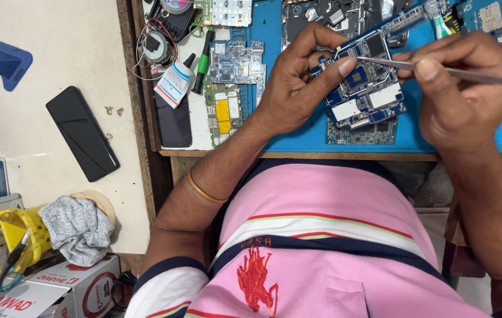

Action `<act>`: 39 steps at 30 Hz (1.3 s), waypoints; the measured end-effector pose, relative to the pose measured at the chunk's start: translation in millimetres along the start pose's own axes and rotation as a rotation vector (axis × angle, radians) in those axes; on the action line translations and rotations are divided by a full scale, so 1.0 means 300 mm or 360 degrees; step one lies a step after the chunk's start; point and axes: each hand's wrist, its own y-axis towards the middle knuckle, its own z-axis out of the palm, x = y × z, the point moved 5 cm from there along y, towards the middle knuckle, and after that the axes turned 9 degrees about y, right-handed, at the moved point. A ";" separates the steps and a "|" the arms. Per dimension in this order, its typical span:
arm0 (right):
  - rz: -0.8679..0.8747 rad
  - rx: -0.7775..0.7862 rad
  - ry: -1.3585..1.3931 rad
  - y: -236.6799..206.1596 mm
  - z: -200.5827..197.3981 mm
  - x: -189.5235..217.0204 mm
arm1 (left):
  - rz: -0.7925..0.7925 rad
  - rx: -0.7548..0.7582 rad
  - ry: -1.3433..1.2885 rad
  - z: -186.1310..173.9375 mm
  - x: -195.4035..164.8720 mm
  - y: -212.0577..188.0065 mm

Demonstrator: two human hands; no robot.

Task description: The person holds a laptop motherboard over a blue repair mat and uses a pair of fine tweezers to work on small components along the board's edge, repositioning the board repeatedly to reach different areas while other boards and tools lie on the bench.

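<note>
Overhead, the left hand [289, 88] pinches a blue, chip-studded rectangular circuit board [365, 82] between thumb and curled fingers, tilted above the blue mat [298, 132] on the table. Meanwhile the right hand [463, 94], fingers closed, grips slim metal tweezers [439, 69], tips touching the board's top edge beside the left thumb.

I see a small white glue bottle [174, 82] with a blue-red label at the worktop's left edge, and white-and-red cartons [62, 291] at the bottom-left corner.
</note>
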 end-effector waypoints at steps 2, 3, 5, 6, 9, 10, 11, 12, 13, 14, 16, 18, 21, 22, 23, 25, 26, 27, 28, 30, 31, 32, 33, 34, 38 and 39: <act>-0.0245 0.0030 -0.0336 -0.015 0.003 0.028 | -0.0006 -0.0020 -0.0037 0.000 0.001 0.004; -0.0338 0.0055 -0.0473 -0.020 0.008 0.038 | -0.0017 -0.0029 -0.0045 -0.001 0.002 0.005; -0.0491 0.0092 -0.0683 -0.030 0.016 0.056 | -0.0033 -0.0036 -0.0072 0.002 0.000 0.003; -0.0520 0.0093 -0.0729 -0.032 0.019 0.058 | -0.0041 -0.0039 -0.0086 0.003 -0.001 0.003; -0.0559 0.0075 -0.0810 -0.034 0.026 0.063 | -0.0008 -0.0033 0.0008 0.004 -0.011 0.005; -0.0567 0.0073 -0.0823 -0.034 0.028 0.065 | -0.0013 -0.0032 0.0031 0.005 -0.013 0.006; -0.0584 0.0089 -0.0827 -0.034 0.031 0.068 | -0.0018 -0.0032 0.0055 0.005 -0.016 0.006; -0.0591 0.0099 -0.0834 -0.034 0.034 0.070 | -0.0023 -0.0032 0.0080 0.005 -0.018 0.006; -0.0597 0.0109 -0.0842 -0.035 0.037 0.073 | -0.0027 -0.0030 0.0076 0.006 -0.021 0.005; -0.0595 0.0114 -0.0854 -0.036 0.040 0.074 | -0.0031 -0.0028 0.0071 0.007 -0.023 0.004; -0.0598 0.0116 -0.0865 -0.036 0.042 0.079 | -0.0039 -0.0034 0.0084 0.007 -0.025 0.005; -0.0599 0.0116 -0.0871 -0.036 0.044 0.081 | -0.0056 -0.0049 0.0116 0.008 -0.026 0.005; -0.0593 0.0128 -0.0915 -0.032 0.044 0.079 | -0.0057 -0.0066 0.0153 0.008 -0.024 0.007; -0.0589 0.0130 -0.0924 -0.031 0.043 0.079 | -0.0046 -0.0069 0.0146 0.009 -0.024 0.008; -0.0585 0.0124 -0.0918 -0.030 0.042 0.080 | -0.0035 -0.0071 0.0140 0.010 -0.024 0.009; -0.0567 0.0113 -0.0923 -0.028 0.041 0.081 | -0.0020 -0.0074 0.0153 0.010 -0.024 0.009; -0.0551 0.0107 -0.0934 -0.025 0.041 0.081 | -0.0019 -0.0077 0.0171 0.010 -0.024 0.008; -0.0530 0.0109 -0.0927 -0.025 0.042 0.082 | -0.0017 -0.0078 0.0189 0.010 -0.024 0.006; -0.0509 0.0111 -0.0920 -0.023 0.043 0.084 | -0.0021 -0.0081 0.0193 0.010 -0.024 0.005; -0.0475 0.0120 -0.0849 -0.023 0.049 0.089 | -0.0030 -0.0081 0.0202 0.011 -0.027 0.002; -0.0467 0.0121 -0.0804 -0.021 0.050 0.091 | -0.0052 -0.0074 0.0228 0.013 -0.026 0.000; -0.0479 0.0115 -0.0738 -0.017 0.051 0.092 | -0.0071 -0.0067 0.0254 0.014 -0.026 -0.001; -0.0485 0.0113 -0.0734 -0.015 0.052 0.094 | -0.0087 -0.0060 0.0283 0.013 -0.026 0.001; -0.0490 0.0110 -0.0730 -0.012 0.053 0.094 | -0.0076 -0.0066 0.0285 0.012 -0.028 0.001; -0.0501 0.0109 -0.0859 -0.019 0.061 0.091 | -0.0074 -0.0083 0.0253 0.012 -0.031 0.001; -0.0505 0.0108 -0.0859 -0.020 0.060 0.091 | -0.0082 -0.0086 0.0237 0.012 -0.029 0.002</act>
